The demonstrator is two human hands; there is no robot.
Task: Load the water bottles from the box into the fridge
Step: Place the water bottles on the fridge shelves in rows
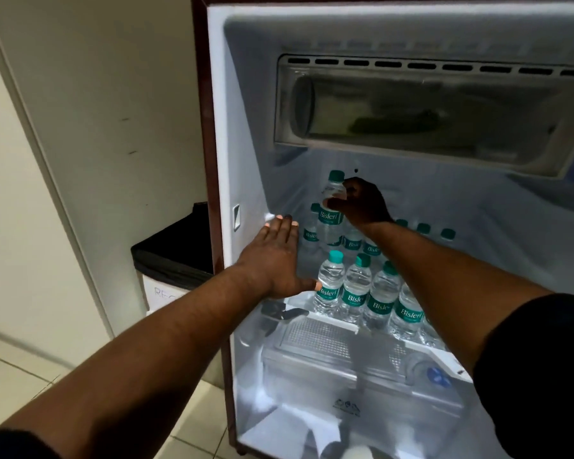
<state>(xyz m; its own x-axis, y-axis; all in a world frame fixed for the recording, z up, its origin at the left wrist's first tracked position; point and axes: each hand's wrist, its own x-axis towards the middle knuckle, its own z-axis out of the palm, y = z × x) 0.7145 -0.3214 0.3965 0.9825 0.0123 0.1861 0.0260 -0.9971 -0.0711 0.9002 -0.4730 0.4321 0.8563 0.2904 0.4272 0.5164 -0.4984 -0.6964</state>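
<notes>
1. Right hand [362,203] reaches deep into the fridge [242,127], fingers curled round the shoulder of the held bottle [330,220].
2. Left hand [275,260] lies spread flat — fingers straight, holding nothing (thumb tip beside a front-row bottle [328,286]).
3. Held bottle stands upright — cap up, long axis vertical — at the back left of the shelf [325,321].

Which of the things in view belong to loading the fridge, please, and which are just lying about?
Job: held bottle in the right hand; shelved bottles; fridge; left hand, fingers straight.
Lying about: bin; freezer compartment; crisper drawer. The box is out of view.
</notes>
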